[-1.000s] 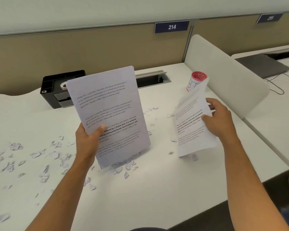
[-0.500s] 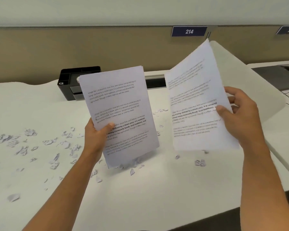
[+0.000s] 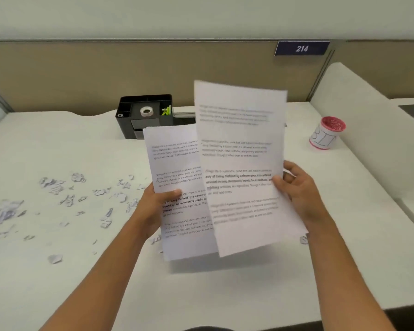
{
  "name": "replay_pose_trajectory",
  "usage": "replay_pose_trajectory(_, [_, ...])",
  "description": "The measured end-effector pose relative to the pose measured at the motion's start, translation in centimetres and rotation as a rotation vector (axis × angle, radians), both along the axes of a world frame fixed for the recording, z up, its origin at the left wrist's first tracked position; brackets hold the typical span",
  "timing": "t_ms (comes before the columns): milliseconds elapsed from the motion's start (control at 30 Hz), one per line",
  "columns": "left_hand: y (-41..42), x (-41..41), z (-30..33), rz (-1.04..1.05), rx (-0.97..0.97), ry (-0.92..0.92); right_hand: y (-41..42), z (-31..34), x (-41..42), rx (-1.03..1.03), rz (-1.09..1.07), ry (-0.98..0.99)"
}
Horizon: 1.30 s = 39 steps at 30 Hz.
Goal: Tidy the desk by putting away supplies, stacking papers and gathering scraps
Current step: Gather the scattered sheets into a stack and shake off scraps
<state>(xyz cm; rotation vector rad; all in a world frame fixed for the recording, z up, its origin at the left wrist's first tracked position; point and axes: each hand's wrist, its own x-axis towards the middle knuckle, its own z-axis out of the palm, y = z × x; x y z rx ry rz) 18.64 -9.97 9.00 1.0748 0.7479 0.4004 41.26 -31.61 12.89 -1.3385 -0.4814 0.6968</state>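
Observation:
Above the white desk [image 3: 225, 290] I hold two sets of printed papers upright. My left hand [image 3: 153, 206] grips the left papers [image 3: 177, 168] by their left edge. My right hand [image 3: 299, 189] grips a single printed sheet [image 3: 242, 158] by its right edge; this sheet overlaps the front of the left papers. Several torn paper scraps [image 3: 67, 199] lie scattered over the left half of the desk, and one scrap [image 3: 303, 240] shows beside my right wrist.
A black desk organiser [image 3: 139, 115] with a tape roll [image 3: 146, 111] and green clips stands at the back by the partition. A white cup with a red lid [image 3: 326, 132] stands at the right, next to a white side divider [image 3: 368, 130].
My right hand has swung its sheet left until it overlaps the papers in my left hand. Both hands now sit closer together. The view has shifted left, bringing the cup back into sight.

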Motion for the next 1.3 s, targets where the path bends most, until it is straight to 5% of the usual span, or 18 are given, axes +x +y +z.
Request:
replay_pose_trajectory(467, [-0.6,-2.5,-1.1,0.026,-0.04,0.054,4.2,-5.8,-4.7,-0.124,0.093,0.243])
replay_pose_trajectory(833, [-0.2,-3.6,-0.8,0.071,-0.059,0.047,6.6,-6.3,-7.4,-0.178,0.242,0.097])
replay_pose_trajectory(1067, [1.0,-4.9,0.9,0.056,0.328,-0.011,8.6,-3.9,-9.1,-0.14,0.188,-0.043])
replay_pose_trajectory(1300, [2.4,-6.7,3.8,0.197,0.501,-0.075,10.9,-0.8,-11.3,0.006,0.161,-0.147])
